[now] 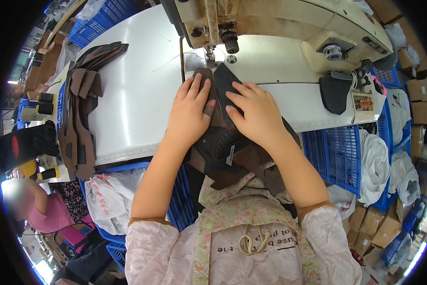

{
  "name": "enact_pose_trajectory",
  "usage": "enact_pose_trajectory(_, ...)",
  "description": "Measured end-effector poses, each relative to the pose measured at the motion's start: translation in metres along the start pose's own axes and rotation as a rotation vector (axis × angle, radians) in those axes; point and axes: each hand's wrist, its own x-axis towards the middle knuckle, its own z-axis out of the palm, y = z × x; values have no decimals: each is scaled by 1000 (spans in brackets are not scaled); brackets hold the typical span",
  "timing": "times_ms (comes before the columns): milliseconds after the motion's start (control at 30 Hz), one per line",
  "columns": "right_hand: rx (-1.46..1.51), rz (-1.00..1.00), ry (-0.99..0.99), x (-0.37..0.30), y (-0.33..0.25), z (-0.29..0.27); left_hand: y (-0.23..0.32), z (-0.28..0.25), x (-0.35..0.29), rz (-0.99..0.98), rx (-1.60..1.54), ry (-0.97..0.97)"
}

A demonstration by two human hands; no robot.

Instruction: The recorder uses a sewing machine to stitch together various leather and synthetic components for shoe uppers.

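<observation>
My left hand (189,107) lies flat on a brown leather-like piece (205,71), its fingertips close to the needle and presser foot (210,58) of a sewing machine (270,21). Opposite it, my right hand (255,113) rests with fingers spread on a black piece (225,80). The two strips lie side by side with their ends just below the presser foot. They seem to belong to one bundle of brown and black material (218,147), with a small light label, which hangs over the table's front edge toward my lap. My palms hide part of it.
On the white table (128,104), a stack of brown and black cut pieces (80,114) hangs over the left side. A black pad (334,94) lies at right. Blue crates (337,154) stand below. Thread spools (45,108) and another person (52,209) are at left.
</observation>
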Motion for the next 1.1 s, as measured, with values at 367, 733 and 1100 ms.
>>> enact_pose_trajectory(367,7,-20,-42,-6,8,1,-1,0,1,-40,-40,-2)
enact_pose_trajectory(733,-17,23,-56,-7,3,7,0,2,2,2,-18,19)
enact_pose_trajectory(1100,-23,-16,-42,-4,1,3,1,0,4,-4,-7,-10)
